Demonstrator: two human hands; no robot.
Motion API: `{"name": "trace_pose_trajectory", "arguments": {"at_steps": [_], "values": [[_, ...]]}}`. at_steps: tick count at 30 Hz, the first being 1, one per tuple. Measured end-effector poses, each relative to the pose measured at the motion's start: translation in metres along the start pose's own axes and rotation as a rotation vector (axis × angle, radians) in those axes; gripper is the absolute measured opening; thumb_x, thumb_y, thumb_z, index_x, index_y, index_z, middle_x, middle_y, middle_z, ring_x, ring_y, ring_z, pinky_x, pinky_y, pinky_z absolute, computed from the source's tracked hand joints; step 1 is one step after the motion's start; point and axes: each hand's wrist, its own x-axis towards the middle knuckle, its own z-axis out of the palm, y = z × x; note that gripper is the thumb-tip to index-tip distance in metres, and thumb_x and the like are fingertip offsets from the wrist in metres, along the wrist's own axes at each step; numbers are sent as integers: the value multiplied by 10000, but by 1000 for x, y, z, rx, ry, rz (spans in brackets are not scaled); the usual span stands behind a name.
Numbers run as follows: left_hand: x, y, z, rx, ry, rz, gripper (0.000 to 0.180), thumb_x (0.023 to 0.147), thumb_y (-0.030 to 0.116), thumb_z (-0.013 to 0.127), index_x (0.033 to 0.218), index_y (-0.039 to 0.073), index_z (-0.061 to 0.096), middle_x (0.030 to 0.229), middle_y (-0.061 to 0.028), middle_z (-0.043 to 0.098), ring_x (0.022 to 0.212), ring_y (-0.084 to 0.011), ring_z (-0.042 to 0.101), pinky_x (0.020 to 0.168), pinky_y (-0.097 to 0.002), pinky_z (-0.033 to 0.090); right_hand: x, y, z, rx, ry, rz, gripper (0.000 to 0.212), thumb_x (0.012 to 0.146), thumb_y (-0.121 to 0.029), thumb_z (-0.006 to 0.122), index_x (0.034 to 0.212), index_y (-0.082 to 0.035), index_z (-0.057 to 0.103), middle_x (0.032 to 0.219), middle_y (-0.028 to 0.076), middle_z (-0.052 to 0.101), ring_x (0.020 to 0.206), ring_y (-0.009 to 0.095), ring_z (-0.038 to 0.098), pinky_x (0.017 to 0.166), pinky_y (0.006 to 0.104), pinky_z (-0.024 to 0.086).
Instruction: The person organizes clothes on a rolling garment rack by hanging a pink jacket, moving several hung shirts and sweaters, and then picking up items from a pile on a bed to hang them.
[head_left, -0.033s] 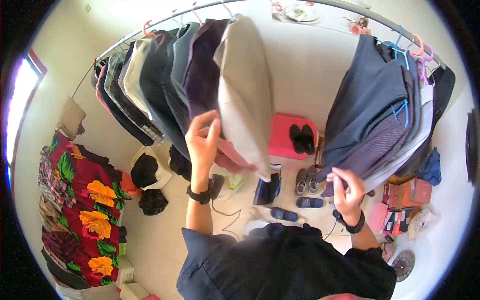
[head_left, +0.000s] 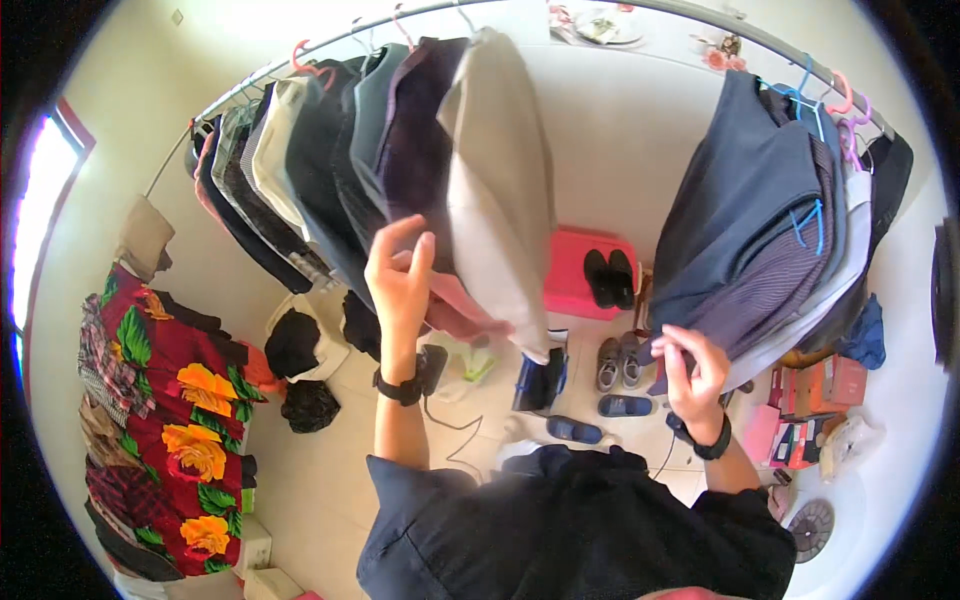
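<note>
Raised in front of the hanging clothes, my left hand (head_left: 400, 280) has its thumb and fingers apart and holds nothing that I can see. It is nearest to a dark purple garment (head_left: 425, 140) and a light beige one (head_left: 495, 170), with a pink cloth (head_left: 465, 305) low beside it. My right hand (head_left: 695, 372) has loosely bent fingers with gaps between them. Its fingertips are close to the lower end of a dark pinstriped garment (head_left: 775, 290); whether they touch it I cannot tell. A dark blue-grey garment (head_left: 735, 190) hangs above that hand.
A curved metal rail (head_left: 690, 14) carries the clothes in two groups. Below them are a pink box (head_left: 570, 300) with black shoes (head_left: 608, 278), grey sneakers (head_left: 619, 362) and blue slip-ons (head_left: 626, 405). Clothes lie over a red floral cover (head_left: 165, 430) at left; shoe boxes (head_left: 815, 390) stand at right.
</note>
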Motion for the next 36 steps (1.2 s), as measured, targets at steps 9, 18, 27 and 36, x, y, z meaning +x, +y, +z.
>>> {"name": "trace_pose_trajectory", "arguments": {"at_steps": [9,18,27,36], "values": [[125,-52,-55,550,-12,561,463,800,265,718,1155,-9,599,1075,-145,652,691,-249,655,682,-332,510,161,-36,165,127,17,22,425,823,-110,676,1221,-24,556,1224,114,569,1041,212,603,877,333,487],[208,-41,-28,843,-494,270,477,798,436,618,980,-4,609,935,-217,658,900,-399,627,787,-465,501,283,34,248,-133,-82,344,326,835,-242,601,973,51,579,864,241,641,843,392,628,747,448,480],[223,-57,-13,870,-526,273,310,813,294,571,876,-1,644,897,-230,665,867,-384,650,768,-455,521,264,35,242,-485,180,86,141,854,-97,499,885,36,536,838,271,604,834,448,584,734,492,456],[223,-50,-23,782,-419,237,324,844,278,481,930,-6,610,923,-279,637,886,-435,621,803,-492,489,272,10,180,-506,215,73,177,842,-68,499,974,41,544,833,285,587,820,441,592,702,437,466]]}}
